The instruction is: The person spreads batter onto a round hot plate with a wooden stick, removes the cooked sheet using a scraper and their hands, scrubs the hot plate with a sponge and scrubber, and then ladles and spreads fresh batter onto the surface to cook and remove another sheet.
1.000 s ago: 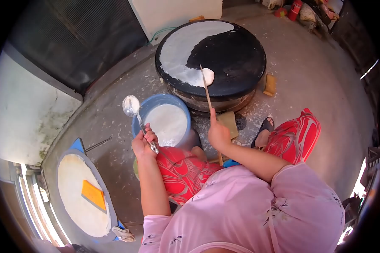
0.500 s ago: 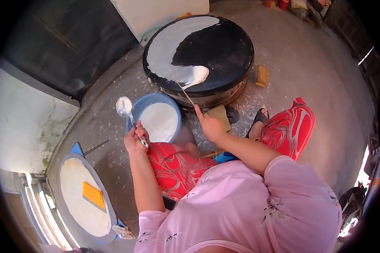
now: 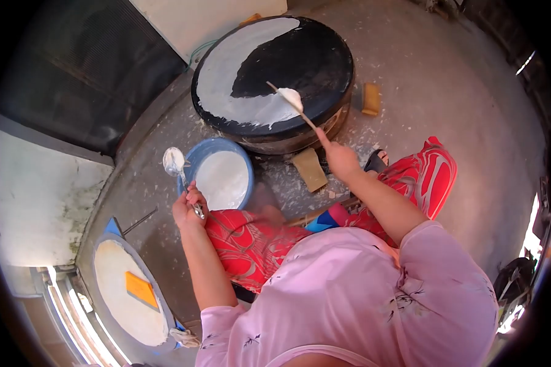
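Note:
My left hand (image 3: 190,206) is closed round the handle of a metal ladle (image 3: 174,161), its bowl coated white, beside a blue basin (image 3: 243,160) of white batter (image 3: 223,179). My right hand (image 3: 340,160) grips a thin wooden stick (image 3: 303,116) that reaches over the near edge of a round black griddle (image 3: 291,58). A small white lump of batter (image 3: 292,96) lies against the stick. Thin white batter (image 3: 219,76) covers the left and near part of the griddle; the rest of its top is black.
At the lower left stands a round board (image 3: 125,287) with a pale sheet and a yellow scraper (image 3: 142,289) on it. A yellow block (image 3: 371,99) lies right of the griddle. A brown cloth or board (image 3: 310,169) is on the floor near my foot.
The stick has swept rightward along the near side of the griddle, spreading the white layer and carrying a smaller lump. My left hand still holds the ladle. The whole view has shifted.

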Demonstrator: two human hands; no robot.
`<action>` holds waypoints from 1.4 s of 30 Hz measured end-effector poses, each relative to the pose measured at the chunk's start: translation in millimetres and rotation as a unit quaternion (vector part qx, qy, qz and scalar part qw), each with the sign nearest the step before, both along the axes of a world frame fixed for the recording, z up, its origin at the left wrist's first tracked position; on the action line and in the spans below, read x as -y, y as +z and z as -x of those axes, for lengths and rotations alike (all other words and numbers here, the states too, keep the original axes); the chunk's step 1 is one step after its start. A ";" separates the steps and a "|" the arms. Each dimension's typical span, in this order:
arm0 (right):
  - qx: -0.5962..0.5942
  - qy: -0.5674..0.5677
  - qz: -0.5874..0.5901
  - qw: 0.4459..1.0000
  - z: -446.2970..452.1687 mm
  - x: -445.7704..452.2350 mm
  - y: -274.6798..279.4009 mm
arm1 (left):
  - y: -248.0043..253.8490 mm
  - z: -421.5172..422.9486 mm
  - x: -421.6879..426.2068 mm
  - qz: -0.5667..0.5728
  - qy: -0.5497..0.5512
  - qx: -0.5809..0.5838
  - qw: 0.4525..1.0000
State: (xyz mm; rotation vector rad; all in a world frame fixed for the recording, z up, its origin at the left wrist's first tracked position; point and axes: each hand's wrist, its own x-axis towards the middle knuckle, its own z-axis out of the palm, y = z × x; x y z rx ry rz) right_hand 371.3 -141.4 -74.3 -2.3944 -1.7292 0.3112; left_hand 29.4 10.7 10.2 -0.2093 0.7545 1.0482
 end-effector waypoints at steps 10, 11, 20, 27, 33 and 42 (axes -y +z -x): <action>-0.047 0.004 -0.106 0.993 -19.0 20.0 -2.0 | -0.7 -8.4 -6.3 0.007 0.025 -0.029 0.999; -0.027 -0.052 -0.117 0.991 -44.8 19.3 -0.7 | 1.5 -10.1 -6.0 0.008 0.024 -0.031 0.999; -0.081 0.008 -0.187 0.979 -68.1 22.9 7.8 | -2.7 -11.1 -12.5 -0.011 0.002 -0.035 0.999; 0.053 -0.100 -0.166 0.980 -159.4 -0.9 21.0 | -10.4 -19.9 -17.3 0.000 0.018 -0.046 0.999; -0.002 0.086 -0.146 0.986 -177.3 34.5 0.5 | -5.5 -33.8 -20.0 0.018 0.030 -0.048 0.998; -0.073 -0.052 -0.161 0.983 -226.4 -35.2 11.1 | -2.7 -58.9 -26.7 0.045 0.037 -0.075 0.995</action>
